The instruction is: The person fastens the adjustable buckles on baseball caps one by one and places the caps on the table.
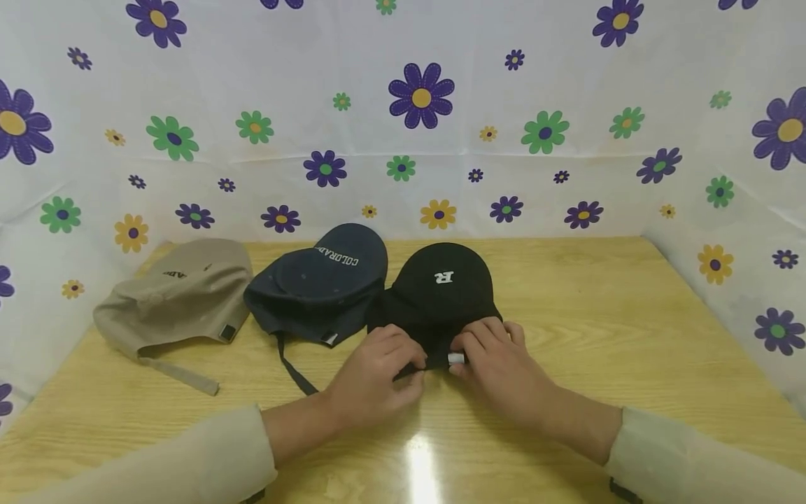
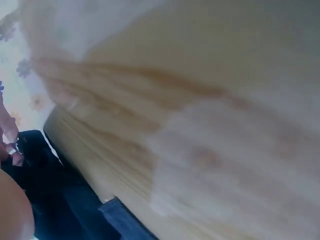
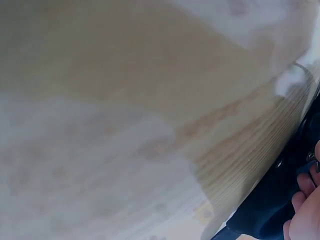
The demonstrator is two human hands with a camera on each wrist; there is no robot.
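A black cap [image 1: 441, 297] with a white letter R lies on the table, its back opening towards me. My left hand [image 1: 380, 371] pinches the left side of its back edge or strap, thumb below and fingers above. On the other side, my right hand [image 1: 497, 360] pinches the back edge beside a small white tag [image 1: 456, 358]. In the right wrist view, curled fingers [image 3: 300, 197] show at the right edge, close to a small shiny piece on the dark cloth [image 3: 265, 205]. The strap between both hands is mostly hidden by fingers.
To the left lies a navy cap [image 1: 324, 280] lettered COLORADO, its loose strap [image 1: 292, 367] trailing towards me. Farther left is a beige cap [image 1: 189, 301] with its strap [image 1: 182, 376] spread out. A flower-printed cloth [image 1: 466, 140] borders the wooden table [image 1: 585, 301] at back and sides.
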